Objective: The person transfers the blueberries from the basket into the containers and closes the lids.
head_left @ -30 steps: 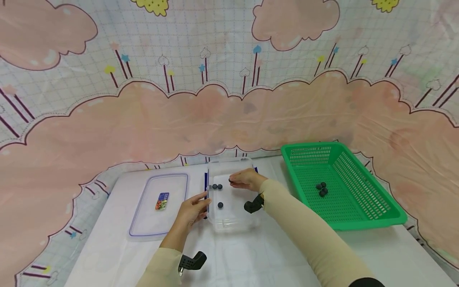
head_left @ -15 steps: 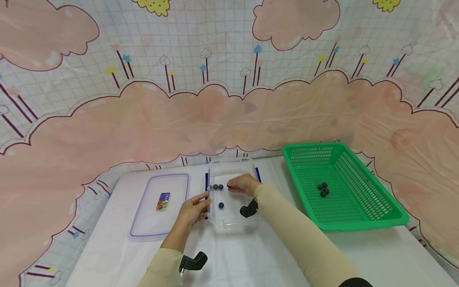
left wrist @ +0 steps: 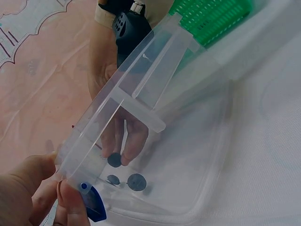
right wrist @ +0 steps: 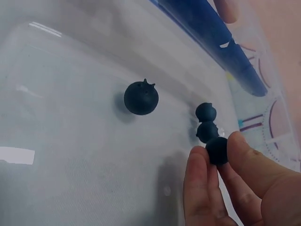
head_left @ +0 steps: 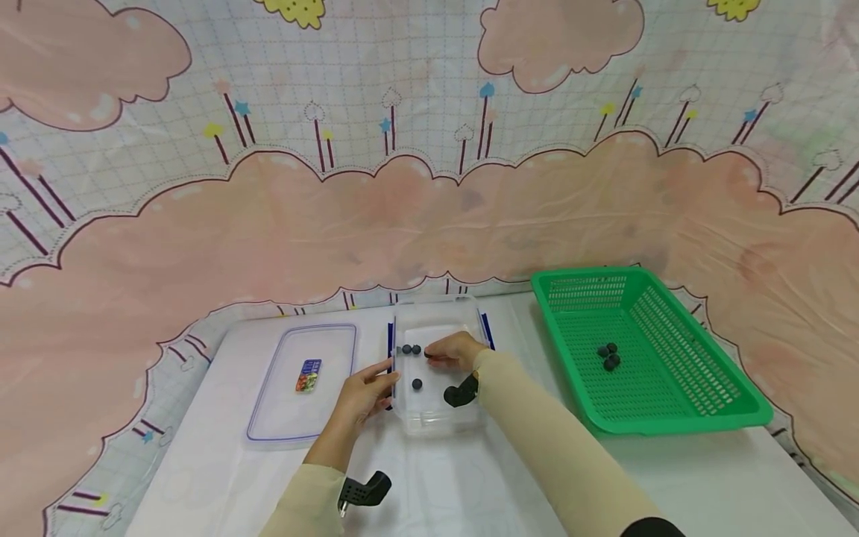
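Inside a clear plastic container [head_left: 436, 426] my right hand [head_left: 458, 349] pinches a blueberry [right wrist: 217, 150] between thumb and fingertips, low over the floor. Right beside the held one, two more blueberries [right wrist: 206, 123] sit side by side near the left wall. Another single blueberry [right wrist: 141, 98], its crown showing, lies nearer the front. My left hand [head_left: 364, 393] grips the container's left rim, thumb on one side and fingers on the other, by a blue latch [left wrist: 94, 203].
A clear lid [head_left: 282, 440] with a blue seal lies to the left, bearing a small colourful label [head_left: 309, 375]. On the right stands a green basket [head_left: 678, 426] with several blueberries [head_left: 609, 356] in it. A patterned cloth [head_left: 429, 231] hangs behind the table.
My right hand has moved a little left and down with the blueberry, closer to the pair in the container. The left hand keeps its hold on the rim.
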A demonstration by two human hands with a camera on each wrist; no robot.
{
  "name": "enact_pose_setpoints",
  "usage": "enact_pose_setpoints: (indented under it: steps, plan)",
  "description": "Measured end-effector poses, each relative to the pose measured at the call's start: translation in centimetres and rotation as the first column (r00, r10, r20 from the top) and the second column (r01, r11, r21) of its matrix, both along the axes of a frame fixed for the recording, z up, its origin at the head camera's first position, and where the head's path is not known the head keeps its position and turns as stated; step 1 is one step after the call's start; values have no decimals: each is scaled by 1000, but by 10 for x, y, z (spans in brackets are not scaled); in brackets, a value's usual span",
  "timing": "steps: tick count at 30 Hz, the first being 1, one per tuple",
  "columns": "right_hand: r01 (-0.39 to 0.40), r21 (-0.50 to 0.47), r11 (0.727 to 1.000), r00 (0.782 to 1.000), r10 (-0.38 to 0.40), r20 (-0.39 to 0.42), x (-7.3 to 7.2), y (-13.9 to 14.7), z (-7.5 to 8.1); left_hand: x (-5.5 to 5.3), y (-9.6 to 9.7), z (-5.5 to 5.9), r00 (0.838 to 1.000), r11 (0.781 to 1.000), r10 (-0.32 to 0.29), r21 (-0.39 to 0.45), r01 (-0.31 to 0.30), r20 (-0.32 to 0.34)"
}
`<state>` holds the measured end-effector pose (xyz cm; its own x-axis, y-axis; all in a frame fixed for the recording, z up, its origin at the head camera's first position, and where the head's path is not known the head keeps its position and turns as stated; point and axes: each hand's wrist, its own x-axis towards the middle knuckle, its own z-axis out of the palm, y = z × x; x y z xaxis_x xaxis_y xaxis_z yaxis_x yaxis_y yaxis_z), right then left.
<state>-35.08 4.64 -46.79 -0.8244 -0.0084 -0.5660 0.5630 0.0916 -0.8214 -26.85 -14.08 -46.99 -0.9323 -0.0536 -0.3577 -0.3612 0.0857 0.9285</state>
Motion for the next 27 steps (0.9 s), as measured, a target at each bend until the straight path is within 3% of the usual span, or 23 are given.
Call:
enact_pose_setpoints:
  steps: [9,16,22,27]
  plan:
    - [39,-8,999,999,-39,5,0,1,-7,-2,3,-2,1000,1000,-3,1,3,2]
    - [-6,53,999,1000,7,-8,0,7,0,-3,4,0,1000,1000,-12,-9,12,7]
    - [-103,11,995,994,103,-34,-9,19,31,-4,1,2,1000,1000,-6,-7,6,8]
    - [-158,-59,986,979,149,-142,-16,48,69,-4,0,1,1000,1000,-9,-6,9,13]
